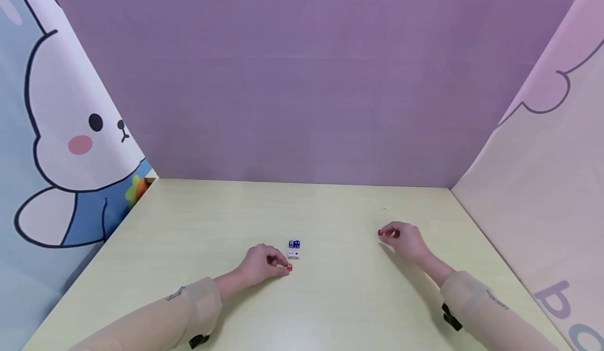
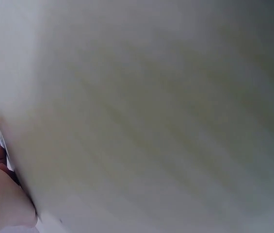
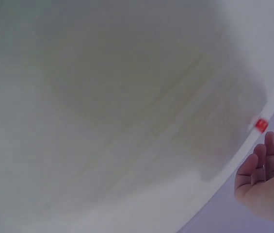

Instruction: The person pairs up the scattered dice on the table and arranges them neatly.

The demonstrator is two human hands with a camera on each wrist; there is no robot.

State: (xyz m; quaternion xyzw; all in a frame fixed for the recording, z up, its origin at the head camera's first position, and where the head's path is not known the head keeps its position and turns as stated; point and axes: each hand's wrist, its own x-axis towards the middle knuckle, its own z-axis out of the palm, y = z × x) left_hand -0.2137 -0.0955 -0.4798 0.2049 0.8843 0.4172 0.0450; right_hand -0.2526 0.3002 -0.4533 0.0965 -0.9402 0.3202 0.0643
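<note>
In the head view my left hand (image 1: 262, 263) pinches a red die (image 1: 290, 267) between thumb and forefinger, just below a pair of white dice (image 1: 293, 255). A pair of dark blue dice (image 1: 294, 244) sits directly behind the white ones. Farther right, my right hand (image 1: 403, 239) has its fingertips at another red die (image 1: 379, 232). The right wrist view shows that red die (image 3: 261, 125) on the table just beyond the fingertips of the right hand (image 3: 267, 179), with a small gap. Only part of the left hand (image 2: 1, 189) shows in its wrist view.
The dice lie on a pale wooden table (image 1: 340, 298). A purple panel (image 1: 302, 89) rises behind it, with a rabbit-print sheet (image 1: 71, 105) on the left and a pink and white printed sheet (image 1: 557, 183) on the right.
</note>
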